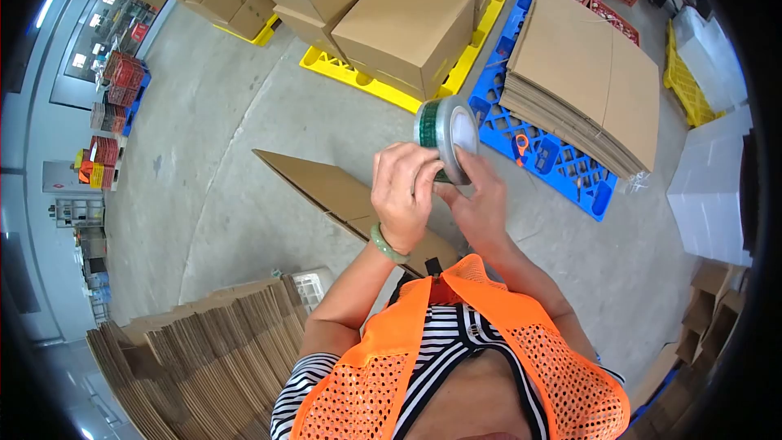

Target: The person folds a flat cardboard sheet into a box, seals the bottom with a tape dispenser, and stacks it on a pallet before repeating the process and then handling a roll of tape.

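Observation:
A wide roll of packing tape (428, 126), clear with green print on its outer face, is held up in front of my chest. My right hand (479, 202) grips it from the right, fingers at the core and lower rim. From the left, my left hand (401, 189) pinches at the tape's outer face with bent fingers; a green bangle circles that wrist. Below my hands a folded flat cardboard carton (322, 179) leans at a slant against my body, partly hidden by my left forearm and vest.
Ahead, closed cartons (405, 23) stand stacked on a yellow pallet (366, 85). To its right, flat cardboard sheets (582, 57) lie on a blue pallet (562, 178) with orange-handled scissors (520, 147). More folded cardboard (220, 346) stands at lower left. White boxes (707, 183) are at right.

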Demonstrator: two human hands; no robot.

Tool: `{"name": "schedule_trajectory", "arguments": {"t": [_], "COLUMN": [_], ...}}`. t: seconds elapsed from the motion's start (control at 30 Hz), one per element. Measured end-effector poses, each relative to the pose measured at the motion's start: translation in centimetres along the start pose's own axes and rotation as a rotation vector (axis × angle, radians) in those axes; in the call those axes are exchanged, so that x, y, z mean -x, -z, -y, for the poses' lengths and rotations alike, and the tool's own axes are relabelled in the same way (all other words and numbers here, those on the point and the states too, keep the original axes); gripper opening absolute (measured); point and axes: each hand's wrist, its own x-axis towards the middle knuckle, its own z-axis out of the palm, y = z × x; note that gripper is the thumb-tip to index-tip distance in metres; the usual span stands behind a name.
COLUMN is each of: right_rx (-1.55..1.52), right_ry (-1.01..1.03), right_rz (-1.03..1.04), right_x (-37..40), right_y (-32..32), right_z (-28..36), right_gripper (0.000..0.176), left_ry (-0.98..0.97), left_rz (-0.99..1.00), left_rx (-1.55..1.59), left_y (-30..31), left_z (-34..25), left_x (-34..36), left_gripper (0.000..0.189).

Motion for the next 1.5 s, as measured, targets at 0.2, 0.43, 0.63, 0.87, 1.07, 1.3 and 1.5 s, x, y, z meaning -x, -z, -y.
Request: {"name": "schedule_trajectory", "arguments": {"t": [0.2, 0.43, 0.63, 0.87, 1.07, 1.3, 1.5], "right_rx": [0.024, 0.073, 0.065, 0.027, 0.015, 0.022, 0.011], "right_ry": [0.054, 0.107, 0.066, 0.025, -0.013, -0.047, -0.041], "right_rz": [0.024, 0.014, 0.041, 0.024, 0.035, 0.059, 0.06], "right_x": [-0.4, -0.4, -0.5, 0.1, 0.2, 0.4, 0.8], "right_y": [0.2, -0.2, -0.3, -0.7, -0.8, -0.8, -1.0], "right_z": [0.1, 0.4, 0.7, -0.4, -0.7, -0.8, -1.4], "right_gripper": [0.055, 0.054, 0.052, 0.053, 0.053, 0.051, 0.051], "left_ry": [-0.04, -0.137, -0.091, -0.089, -0.088, -0.109, -0.136], "left_rz": [0.074, 0.071, 0.084, 0.12, 0.129, 0.139, 0.139], "left_rx": [-0.043, -0.11, -0.073, -0.045, -0.017, 0.006, 0.014], "left_y": [0.8, 1.3, 1.3, 0.7, 0.6, 0.6, 0.4], "left_z": [-0.2, 0.4, 0.8, 1.4, 1.9, 2.6, 3.3], "left_x": [-1.2, -1.4, -1.2, 0.0, 0.2, 0.8, 1.5], "left_gripper": [0.027, 0.029, 0.024, 0.022, 0.021, 0.021, 0.02]}}
